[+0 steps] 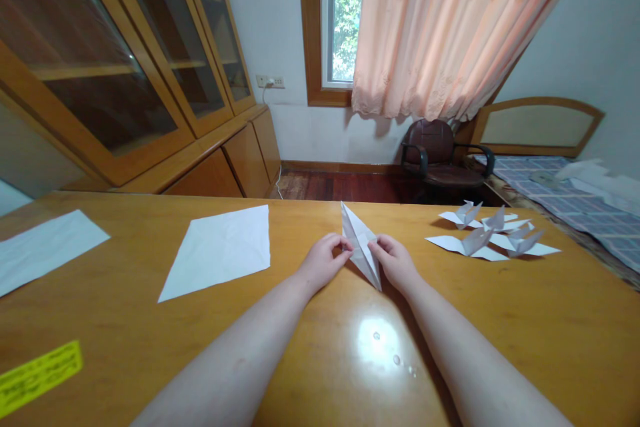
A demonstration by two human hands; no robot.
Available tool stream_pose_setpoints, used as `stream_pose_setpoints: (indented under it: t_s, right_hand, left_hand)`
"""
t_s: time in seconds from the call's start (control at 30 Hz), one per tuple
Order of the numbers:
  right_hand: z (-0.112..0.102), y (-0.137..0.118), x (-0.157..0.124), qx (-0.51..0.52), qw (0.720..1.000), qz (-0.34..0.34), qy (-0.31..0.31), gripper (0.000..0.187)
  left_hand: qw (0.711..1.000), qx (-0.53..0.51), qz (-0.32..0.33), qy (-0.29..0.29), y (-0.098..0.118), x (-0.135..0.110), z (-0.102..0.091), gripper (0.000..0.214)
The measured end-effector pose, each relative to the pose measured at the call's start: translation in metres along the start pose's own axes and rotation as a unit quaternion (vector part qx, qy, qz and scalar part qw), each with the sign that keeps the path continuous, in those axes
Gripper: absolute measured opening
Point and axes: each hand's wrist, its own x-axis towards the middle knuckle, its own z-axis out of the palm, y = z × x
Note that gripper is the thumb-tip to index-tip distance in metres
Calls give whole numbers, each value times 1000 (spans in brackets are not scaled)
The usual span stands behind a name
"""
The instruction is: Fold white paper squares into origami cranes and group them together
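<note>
Between my hands, over the middle of the table, is a folded piece of white paper [359, 240], shaped like a long narrow diamond with a crease down its length. My left hand [327, 259] pinches its left edge between thumb and fingertips. On the opposite edge, my right hand [395, 259] grips the paper with the thumb on top; the fingers underneath are partly hidden. One point of the diamond faces away from me and the other faces towards me.
On the wooden table [320, 373] lie a flat white sheet [225, 250], another sheet [47, 247] at far left and a yellow label [40, 377]. Several folded paper cranes [477, 240] stand at right. Beyond are a glass-door cabinet [150, 47], an armchair [440, 153] and a bed [575, 180].
</note>
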Motion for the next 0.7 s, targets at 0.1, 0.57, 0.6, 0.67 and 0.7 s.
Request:
stream_pose_setpoints:
  t_s: [0.1, 0.57, 0.6, 0.67, 0.7]
  right_hand:
    - [0, 0, 0, 19, 1000, 6, -5, 29]
    - [2, 4, 1, 65, 997, 32, 3, 28]
    - [2, 4, 1, 64, 997, 32, 3, 28]
    - [2, 4, 1, 58, 998, 32, 3, 27]
    - [2, 3, 1, 51, 998, 31, 4, 27]
  left_hand:
    - [1000, -14, -16, 3, -1, 0, 1, 3]
    - [998, -28, -55, 16, 0, -1, 1, 11]
    - [998, -27, -55, 16, 1, 0, 1, 11]
    - [998, -23, -57, 16, 3, 0, 0, 11]
    - [998, -21, -58, 16, 3, 0, 0, 11]
